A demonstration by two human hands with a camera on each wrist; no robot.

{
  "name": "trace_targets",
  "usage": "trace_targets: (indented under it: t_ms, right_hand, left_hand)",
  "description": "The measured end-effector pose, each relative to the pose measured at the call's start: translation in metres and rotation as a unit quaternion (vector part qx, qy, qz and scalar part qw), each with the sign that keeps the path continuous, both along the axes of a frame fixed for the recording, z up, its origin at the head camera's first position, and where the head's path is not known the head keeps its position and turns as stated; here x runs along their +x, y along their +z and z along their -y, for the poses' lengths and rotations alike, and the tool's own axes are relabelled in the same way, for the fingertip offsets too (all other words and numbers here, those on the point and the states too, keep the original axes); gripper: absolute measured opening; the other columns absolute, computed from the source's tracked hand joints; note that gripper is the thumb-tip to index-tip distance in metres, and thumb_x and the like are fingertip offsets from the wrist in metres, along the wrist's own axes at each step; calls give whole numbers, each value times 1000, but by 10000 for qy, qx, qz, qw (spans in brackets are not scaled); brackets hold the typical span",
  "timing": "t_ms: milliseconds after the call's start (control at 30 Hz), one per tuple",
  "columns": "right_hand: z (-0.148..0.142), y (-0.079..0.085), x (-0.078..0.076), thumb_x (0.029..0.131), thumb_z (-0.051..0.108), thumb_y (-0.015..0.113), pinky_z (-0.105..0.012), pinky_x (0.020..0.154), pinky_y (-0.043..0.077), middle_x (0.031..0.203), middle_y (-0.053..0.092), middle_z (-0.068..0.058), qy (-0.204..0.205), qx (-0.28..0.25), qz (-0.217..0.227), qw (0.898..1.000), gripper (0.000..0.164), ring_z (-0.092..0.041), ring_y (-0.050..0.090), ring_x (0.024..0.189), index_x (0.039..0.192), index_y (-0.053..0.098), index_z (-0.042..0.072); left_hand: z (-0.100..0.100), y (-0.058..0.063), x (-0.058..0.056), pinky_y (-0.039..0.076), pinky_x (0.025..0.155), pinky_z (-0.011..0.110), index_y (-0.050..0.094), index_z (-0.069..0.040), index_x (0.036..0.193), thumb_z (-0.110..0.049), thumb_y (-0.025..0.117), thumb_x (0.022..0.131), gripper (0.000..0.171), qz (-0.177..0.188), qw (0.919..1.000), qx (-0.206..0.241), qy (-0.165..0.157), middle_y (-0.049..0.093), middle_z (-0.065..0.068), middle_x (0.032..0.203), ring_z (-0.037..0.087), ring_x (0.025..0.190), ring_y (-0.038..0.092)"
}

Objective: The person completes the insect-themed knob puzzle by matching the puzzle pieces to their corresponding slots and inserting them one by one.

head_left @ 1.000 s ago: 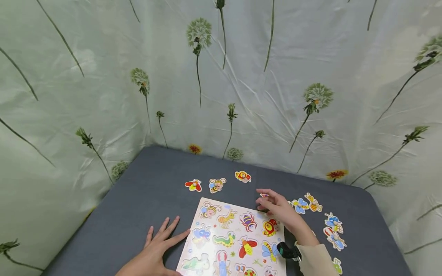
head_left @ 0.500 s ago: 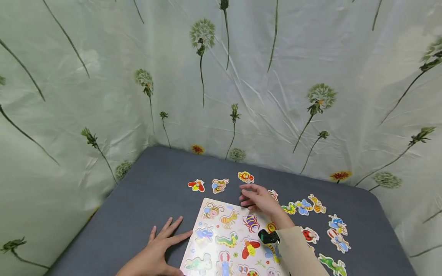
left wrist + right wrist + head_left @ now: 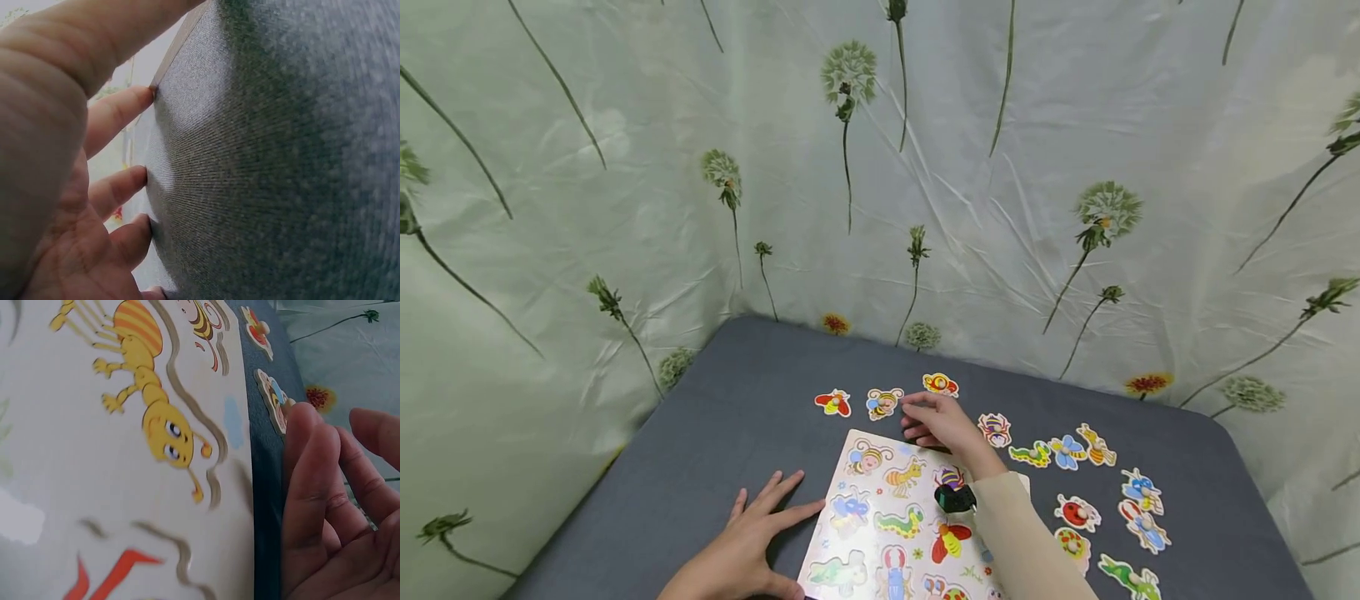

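A puzzle board with insect-shaped recesses lies on the dark table. My left hand rests with fingers spread on the cloth, index finger and thumb at the board's left edge. In the left wrist view, its fingertips touch the cloth. Over the board's far edge, my right hand has loosely bent fingers and holds nothing. Its fingertips come close to the knobbed bee piece. In the right wrist view, the bee piece is partly hidden behind the fingers. My right forearm covers part of the board.
A red-winged insect piece lies left of the bee, and a red-and-yellow piece behind my right hand. To the right are a spider, a caterpillar, a ladybird and several others. A flowered curtain borders the table.
My right hand has moved left along the board's far edge, from near the spider piece to beside the bee. The left hand stays in place; the view has shifted slightly.
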State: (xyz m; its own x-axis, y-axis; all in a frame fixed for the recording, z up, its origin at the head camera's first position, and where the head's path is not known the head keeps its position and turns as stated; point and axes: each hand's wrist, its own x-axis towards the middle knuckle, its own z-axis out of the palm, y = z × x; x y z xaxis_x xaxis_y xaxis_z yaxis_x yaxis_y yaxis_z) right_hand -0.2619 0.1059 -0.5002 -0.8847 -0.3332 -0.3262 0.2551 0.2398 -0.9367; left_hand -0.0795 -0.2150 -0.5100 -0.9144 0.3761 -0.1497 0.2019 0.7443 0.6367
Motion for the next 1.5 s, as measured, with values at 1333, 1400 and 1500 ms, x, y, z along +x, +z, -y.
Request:
trace_targets:
  t_ms: [1333, 1400, 1500]
  right_hand:
    - [45, -11, -26, 103, 12, 72, -15, 49, 45, 72, 72, 2, -429, 166, -14, 9989, 21, -1, 61, 54, 120, 78, 1]
    - [45, -11, -27, 102, 11, 72, -15, 49, 45, 73, 72, 2, -399, 186, 16, 9990, 21, -1, 62, 54, 121, 77, 2]
    - [45, -10, -26, 101, 11, 73, -16, 49, 45, 73, 73, 2, -384, 242, 10, 9990, 21, -2, 62, 54, 121, 77, 2]
  left_hand:
    - [0, -6, -1, -4, 110, 90, 59, -48, 151, -56, 100, 56, 104, 149, 9980, 556, 243, 28, 14, 178, 59, 163, 10]
    - [0, -5, -1, -5, 110, 90, 59, -47, 151, -56, 100, 56, 104, 152, 9980, 566, 252, 28, 14, 178, 59, 163, 10]
    - [0, -6, -1, -4, 110, 90, 59, -47, 151, -57, 99, 56, 104, 121, 9980, 562, 247, 28, 14, 178, 59, 163, 10]
